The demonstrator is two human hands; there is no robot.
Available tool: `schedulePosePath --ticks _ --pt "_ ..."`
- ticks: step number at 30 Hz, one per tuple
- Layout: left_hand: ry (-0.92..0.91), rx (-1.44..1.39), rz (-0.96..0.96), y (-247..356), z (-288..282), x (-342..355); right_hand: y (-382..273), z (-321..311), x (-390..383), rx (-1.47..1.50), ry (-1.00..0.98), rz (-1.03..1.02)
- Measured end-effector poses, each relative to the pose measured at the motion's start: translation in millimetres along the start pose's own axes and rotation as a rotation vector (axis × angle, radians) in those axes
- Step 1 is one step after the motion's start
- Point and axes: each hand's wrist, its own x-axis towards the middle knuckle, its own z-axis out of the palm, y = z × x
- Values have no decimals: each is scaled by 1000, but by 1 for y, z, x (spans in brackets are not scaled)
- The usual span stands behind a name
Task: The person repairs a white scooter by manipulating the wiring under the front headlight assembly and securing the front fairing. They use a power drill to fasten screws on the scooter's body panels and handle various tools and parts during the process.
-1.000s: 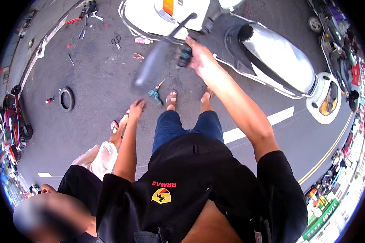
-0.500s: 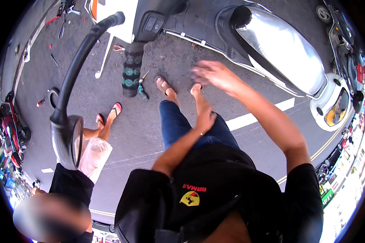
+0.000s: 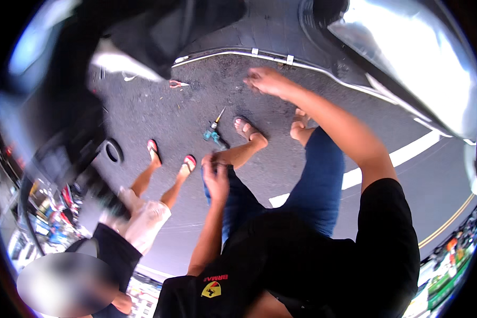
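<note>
Handlebar (image 3: 63, 100) in black, smeared by motion, fills the far left. Nearer, on the grey asphalt (image 3: 169, 119), lies a round black rubber tyre (image 3: 120, 156), and nearer still stands a co-worker (image 3: 111, 254) in a black top, pale shorts and red-edged sandals. Orange-handled metal pliers (image 3: 175, 84) lie farther off. Next comes the person's left hand (image 3: 215, 180) over the left thigh of the blue denim shorts (image 3: 318, 180), fingers loosely bent and released; whether it touches the cloth I can't tell. Just beyond it, apart from it, a teal-and-black power drill (image 3: 212, 135) lies on the asphalt, left of the left foot. Its slim bit points far and slightly right, the long axis running that way; the handle slants near and right. Farther right, the right hand (image 3: 269, 82) hangs free in the air, fingers half curled, by the white-edged dark footboard (image 3: 262, 32) of a scooter with a silver-white seat (image 3: 408, 58). Half a second ago the handlebar showed sharp just left of the drill; now it shows farther left, and the left hand has moved from between the thighs.
</note>
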Motion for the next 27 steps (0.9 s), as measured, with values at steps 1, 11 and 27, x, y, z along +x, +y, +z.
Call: schedulePosePath --ticks 1,11,27 --pt "19 104 10 -13 -11 37 19 -2 24 -140 86 -121" --pt "-206 367 -392 -389 -82 207 143 -67 109 -627 -26 -345" --pt "69 904 -451 -425 56 245 177 -55 110 -1097 -366 -477"
